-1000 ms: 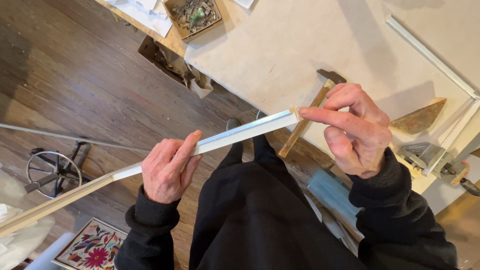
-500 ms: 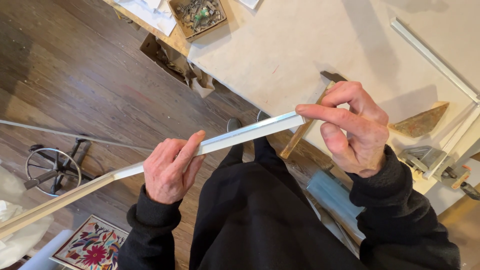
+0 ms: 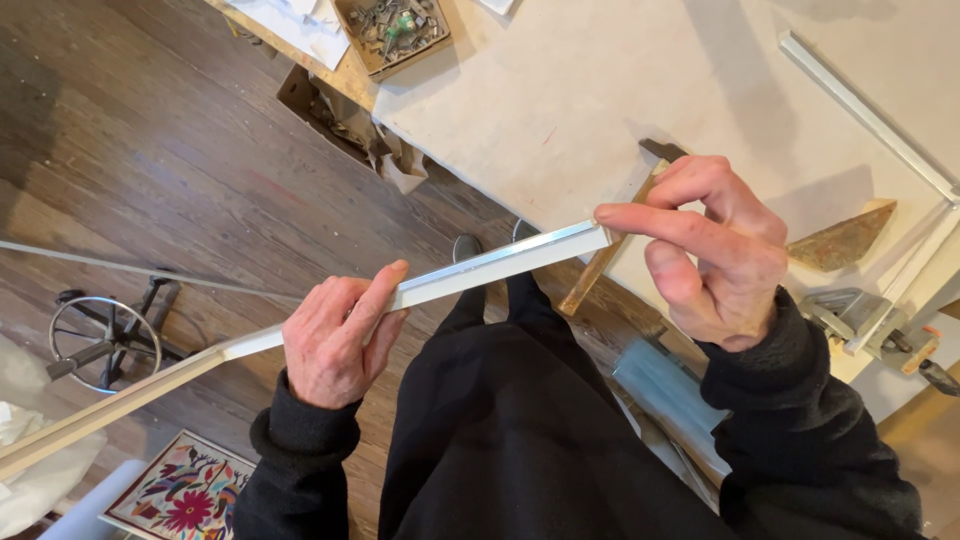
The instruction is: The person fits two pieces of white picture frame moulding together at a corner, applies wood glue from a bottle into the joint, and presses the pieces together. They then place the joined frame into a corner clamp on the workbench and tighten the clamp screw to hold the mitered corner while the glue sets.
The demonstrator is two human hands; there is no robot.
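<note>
Long white moulding strip [image 3: 480, 268], likely light, stiff: gripped mid-length by left hand [image 3: 335, 345], end pinched by right hand [image 3: 715, 255].

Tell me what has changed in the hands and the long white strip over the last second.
Very little. The right hand still pinches the end of the long white strip and has drifted slightly toward the body, baring a little more of the hammer on the table. The left hand keeps its grip mid-strip. Nothing was let go or picked up.

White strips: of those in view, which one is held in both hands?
The long white strip over the lap; both hands grip it, while the others lie on the table.
</note>
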